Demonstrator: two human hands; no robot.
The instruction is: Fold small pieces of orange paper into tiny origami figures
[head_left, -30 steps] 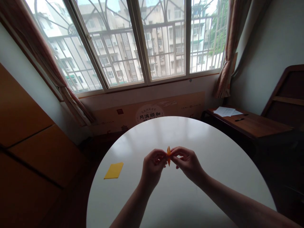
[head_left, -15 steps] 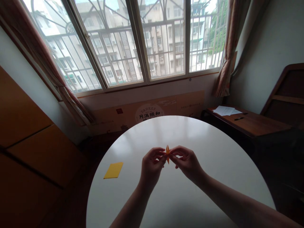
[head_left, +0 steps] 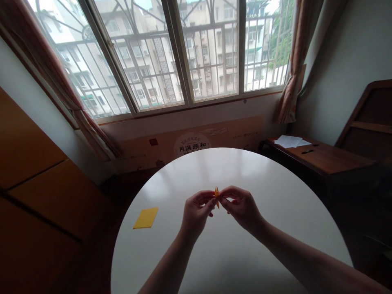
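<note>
Between my two hands, above the middle of the white round table (head_left: 232,253), is a small folded piece of orange paper (head_left: 217,192). Its upper end splits into two narrow points, and a single point shows below the fingers. My left hand (head_left: 197,210) pinches it from the left with thumb and fingertips. From the other side, my right hand (head_left: 241,204) pinches it in the same way. The fingers cover the paper's middle. Left of my left hand, a flat yellow square of paper (head_left: 145,218) lies on the table.
A wooden side table (head_left: 333,157) at the right carries white sheets (head_left: 290,141) and a dark pen (head_left: 308,152). Beyond the round table are a printed cardboard panel (head_left: 239,132) and a barred window. An orange-brown cabinet (head_left: 36,179) stands at the left.
Both hands stay pinched on the folded orange paper. The paper's lower point has tilted slightly to the right, and the left hand has shifted a little to the right.
</note>
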